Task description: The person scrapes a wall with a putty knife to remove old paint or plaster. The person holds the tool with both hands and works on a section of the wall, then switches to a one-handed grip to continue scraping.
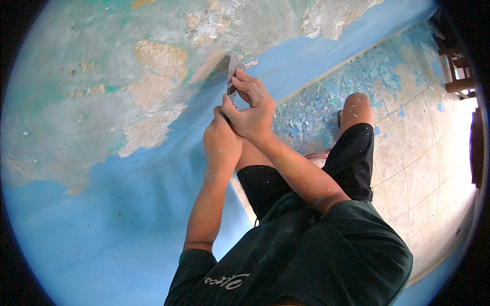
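Both my hands are on a scraper with a flat metal blade (pixel 232 72), its edge at the wall beside the border of the blue paint. My left hand (pixel 222 143) wraps around the handle, which is mostly hidden. Farther up, my right hand (pixel 254 109) grips the tool near the blade, fingers against the metal. Blue paint (pixel 160 199) covers the lower wall (pixel 95 103); above it the surface is bare grey, with green traces and tan patches. Ragged edges divide the two areas.
Blue paint flakes (pixel 325 99) litter the tiled floor (pixel 398 153) along the wall's base. My bent knee (pixel 358 107) stands over the flakes. Brown wooden furniture (pixel 457 70) is at the far right. A reddish curved rim (pixel 317 155) shows between my legs, partly hidden.
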Available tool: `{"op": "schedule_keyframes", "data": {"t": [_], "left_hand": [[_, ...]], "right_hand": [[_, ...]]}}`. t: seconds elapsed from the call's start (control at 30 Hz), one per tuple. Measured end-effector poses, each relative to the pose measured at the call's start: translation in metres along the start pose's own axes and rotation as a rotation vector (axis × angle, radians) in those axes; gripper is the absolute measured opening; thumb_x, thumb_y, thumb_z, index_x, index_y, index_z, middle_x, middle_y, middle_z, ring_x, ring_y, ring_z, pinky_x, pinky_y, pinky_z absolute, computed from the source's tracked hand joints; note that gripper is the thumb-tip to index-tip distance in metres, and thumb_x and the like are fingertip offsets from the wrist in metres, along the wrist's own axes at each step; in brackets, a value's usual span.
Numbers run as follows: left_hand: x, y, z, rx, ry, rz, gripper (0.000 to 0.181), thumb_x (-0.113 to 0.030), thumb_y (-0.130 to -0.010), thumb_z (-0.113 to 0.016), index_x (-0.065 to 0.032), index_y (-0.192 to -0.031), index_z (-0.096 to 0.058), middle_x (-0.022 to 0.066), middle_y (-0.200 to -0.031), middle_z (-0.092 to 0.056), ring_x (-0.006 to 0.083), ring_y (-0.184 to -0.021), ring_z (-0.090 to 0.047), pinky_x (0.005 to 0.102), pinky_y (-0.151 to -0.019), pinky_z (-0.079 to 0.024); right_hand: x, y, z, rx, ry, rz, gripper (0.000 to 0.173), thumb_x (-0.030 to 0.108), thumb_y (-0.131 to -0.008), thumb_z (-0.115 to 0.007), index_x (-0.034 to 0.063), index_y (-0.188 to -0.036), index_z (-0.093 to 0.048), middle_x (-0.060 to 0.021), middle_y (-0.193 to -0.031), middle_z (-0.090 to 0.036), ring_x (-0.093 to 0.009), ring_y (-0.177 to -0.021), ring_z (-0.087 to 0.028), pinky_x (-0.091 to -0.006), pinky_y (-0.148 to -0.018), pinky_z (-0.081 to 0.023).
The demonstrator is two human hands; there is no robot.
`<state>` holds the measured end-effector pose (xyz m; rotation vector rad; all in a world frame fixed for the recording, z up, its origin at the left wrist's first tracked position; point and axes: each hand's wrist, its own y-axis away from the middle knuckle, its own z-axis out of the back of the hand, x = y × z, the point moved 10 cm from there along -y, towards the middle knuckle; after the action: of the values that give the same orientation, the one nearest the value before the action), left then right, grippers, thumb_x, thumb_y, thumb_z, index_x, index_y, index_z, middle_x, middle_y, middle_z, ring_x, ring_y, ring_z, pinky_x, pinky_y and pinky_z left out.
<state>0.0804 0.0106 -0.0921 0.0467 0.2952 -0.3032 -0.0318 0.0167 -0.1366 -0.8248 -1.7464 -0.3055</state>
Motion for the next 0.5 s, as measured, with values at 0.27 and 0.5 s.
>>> {"op": "schedule_keyframes", "data": {"t": [0.27, 0.5], "left_hand": [[-0.010, -0.001, 0.000, -0.003, 0.032, -0.066, 0.029, -0.015, -0.090, -0.064, 0.0046, -0.107, -0.051, 0.0299, -0.086, -0.068, 0.0477, -0.085, -0.067, 0.0546, -0.071, -0.053], [-0.038, -0.059, -0.075, 0.141, -0.058, -0.157, 0.027, -0.010, -0.089, -0.060, 0.0045, -0.109, -0.050, 0.0295, -0.088, -0.069, 0.0498, -0.086, -0.067, 0.0550, -0.073, -0.054]], "right_hand": [[-0.005, 0.000, 0.006, -0.003, 0.029, 0.019, 0.040, 0.003, -0.078, -0.078, -0.0074, -0.114, -0.066, -0.0228, -0.131, -0.060, -0.027, -0.122, -0.061, -0.0363, -0.097, -0.056], [-0.047, -0.047, 0.066, -0.231, -0.035, -0.092, 0.036, 0.002, -0.077, -0.076, -0.0050, -0.111, -0.066, -0.0219, -0.129, -0.063, -0.027, -0.120, -0.062, -0.0350, -0.094, -0.056]]}}
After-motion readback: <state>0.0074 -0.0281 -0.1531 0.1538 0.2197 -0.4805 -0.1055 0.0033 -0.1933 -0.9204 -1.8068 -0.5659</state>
